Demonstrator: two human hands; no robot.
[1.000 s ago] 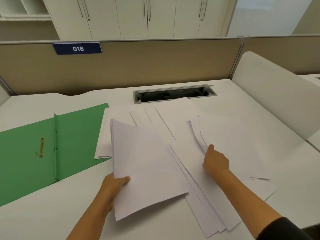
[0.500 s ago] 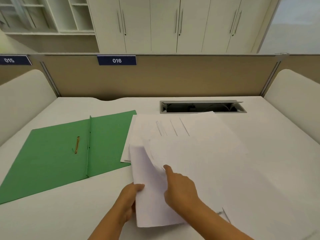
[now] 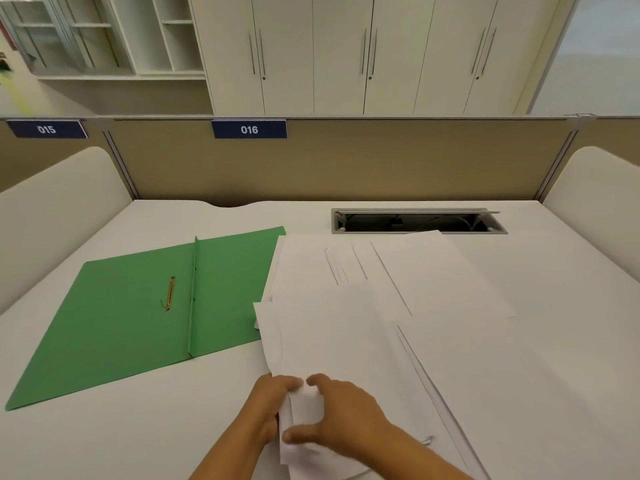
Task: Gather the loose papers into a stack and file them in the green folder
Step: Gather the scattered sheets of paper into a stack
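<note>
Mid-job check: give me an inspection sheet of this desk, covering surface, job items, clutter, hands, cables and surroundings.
Surface: white desk, bare at near left.
Job's things: green folder lies open and flat, brass fastener showing; loose papers fanned out, overlapping the folder's right edge.
Clutter: nothing seen.
Hands: left hand and right hand both grip the near corner of a paper bundle.
Cables: dark cables inside the open cable tray.
Surroundings: beige partition, desk tags 015 and 016, white cabinets behind.

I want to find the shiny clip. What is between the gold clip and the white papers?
In the head view, the green folder lies there: its raised spine fold and right flap separate the gold clip from the papers.
</note>
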